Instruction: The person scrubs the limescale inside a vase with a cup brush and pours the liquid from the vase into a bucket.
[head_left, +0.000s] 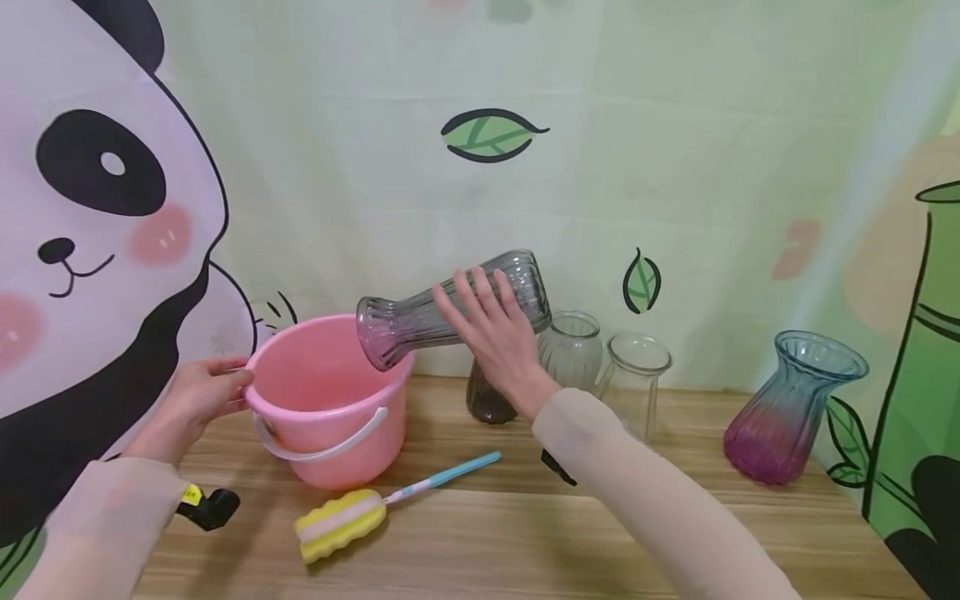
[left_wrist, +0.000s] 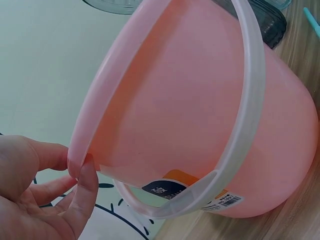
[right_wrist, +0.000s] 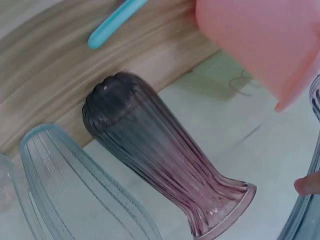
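Observation:
A pink bucket point(head_left: 352, 467) with a white handle point(head_left: 322, 456) stands on the wooden table at left. My left hand point(head_left: 198, 396) pinches its rim between thumb and fingers, as the left wrist view shows. With my right hand point(head_left: 491, 337) I hold a grey ribbed glass vase point(head_left: 420, 325) in the air, fingers spread over its side. The vase lies nearly sideways, its flared mouth tipped down over the bucket's right rim and its base raised to the right. Only a fingertip point(right_wrist: 307, 185) shows at the right wrist view's edge. The bucket's bottom inside is hidden.
A dark grey-pink vase point(right_wrist: 150, 135) stands behind my right hand, beside two clear glass vases point(head_left: 572, 354). Farther right is a blue-purple vase point(head_left: 795, 408). A yellow-and-white sponge brush point(head_left: 341, 525) with a blue handle lies before the bucket. A printed curtain point(head_left: 712, 167) hangs behind.

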